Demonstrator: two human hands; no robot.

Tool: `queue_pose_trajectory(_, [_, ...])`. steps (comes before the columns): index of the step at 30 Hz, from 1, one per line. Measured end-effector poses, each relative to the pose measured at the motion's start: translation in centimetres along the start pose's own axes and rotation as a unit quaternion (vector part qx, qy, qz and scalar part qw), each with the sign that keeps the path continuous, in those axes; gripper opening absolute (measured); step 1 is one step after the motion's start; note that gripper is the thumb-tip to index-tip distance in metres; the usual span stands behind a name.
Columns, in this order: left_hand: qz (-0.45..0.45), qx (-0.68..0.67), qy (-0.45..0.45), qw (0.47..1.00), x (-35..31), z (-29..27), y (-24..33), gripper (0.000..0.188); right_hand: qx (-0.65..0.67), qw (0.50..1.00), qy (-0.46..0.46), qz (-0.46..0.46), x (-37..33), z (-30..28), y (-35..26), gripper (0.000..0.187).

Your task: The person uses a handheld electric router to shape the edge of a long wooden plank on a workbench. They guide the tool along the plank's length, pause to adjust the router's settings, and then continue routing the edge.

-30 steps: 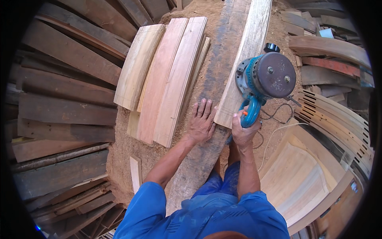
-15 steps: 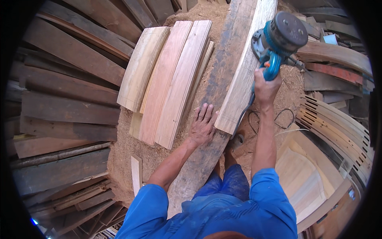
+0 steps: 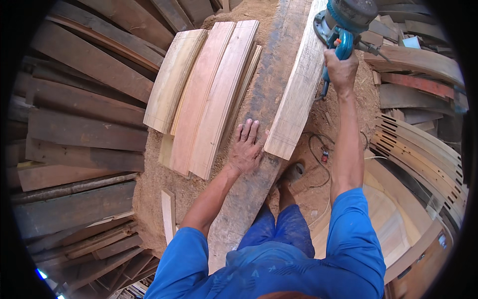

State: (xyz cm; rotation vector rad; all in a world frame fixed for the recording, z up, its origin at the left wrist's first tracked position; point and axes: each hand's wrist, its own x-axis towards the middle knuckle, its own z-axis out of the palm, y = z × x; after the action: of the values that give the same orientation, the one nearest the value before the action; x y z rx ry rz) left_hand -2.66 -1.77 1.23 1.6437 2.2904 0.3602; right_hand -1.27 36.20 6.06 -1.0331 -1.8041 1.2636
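Observation:
My right hand (image 3: 341,70) is wrapped round the teal handle of a wood router (image 3: 351,12), which has a dark round motor. The router's base rests over the far right edge of a pale board (image 3: 297,99), and its top is cut off by the picture's rim. That board lies lengthwise on a worn, dark-stained plank (image 3: 266,94). My left hand (image 3: 245,152) lies flat on the plank with its fingers stretched out. Its thumb side is close to the board's near end. Nothing is held in it.
Left of the plank, several profiled boards (image 3: 209,99) lie on sawdust (image 3: 149,199). A short wood strip (image 3: 168,214) lies nearer. Dark planks (image 3: 89,129) line the left side. A cord (image 3: 311,149) loops on the floor at right, beside slotted pieces (image 3: 418,149) and a framed panel (image 3: 398,209).
The router in my right hand has moved farther away along the board. My left hand has stayed flat on the plank, with the view shifting slightly.

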Motion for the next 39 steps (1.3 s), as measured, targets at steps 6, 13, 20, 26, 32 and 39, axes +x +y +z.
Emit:
queue_pose_trajectory(6, [-0.002, 0.015, -0.001, 1.0, -0.1, 0.2, 0.0, 0.07, 0.01, 0.999, -0.032, -0.013, -14.5, -2.4, -1.6, 0.026])
queue_pose_trajectory(13, [0.006, 0.041, 0.041, 0.998, 0.2, 0.6, -0.3, 0.064, 0.057, 0.987, -0.081, 0.127, -32.4, -4.6, -6.1, 0.029])
queue_pose_trajectory(20, [0.01, 0.029, 0.057, 0.998, 0.3, 1.2, -0.3, 0.063, 0.075, 0.989, -0.099, 0.078, -38.2, -3.9, -6.0, 0.03])
queue_pose_trajectory(26, [0.011, 0.037, 0.056, 0.998, 0.0, 1.7, -0.5, 0.064, 0.061, 0.995, -0.053, 0.05, -36.2, -2.1, -6.1, 0.029])
queue_pose_trajectory(32, [0.011, 0.026, 0.057, 0.998, 0.1, 1.5, -0.2, 0.065, 0.066, 0.995, -0.026, 0.069, -33.5, -1.5, -5.3, 0.033])
queue_pose_trajectory(39, [0.013, 0.026, 0.063, 0.998, 0.2, 1.4, -0.3, 0.067, 0.049, 0.998, -0.015, 0.049, -29.8, -1.2, -5.1, 0.033])
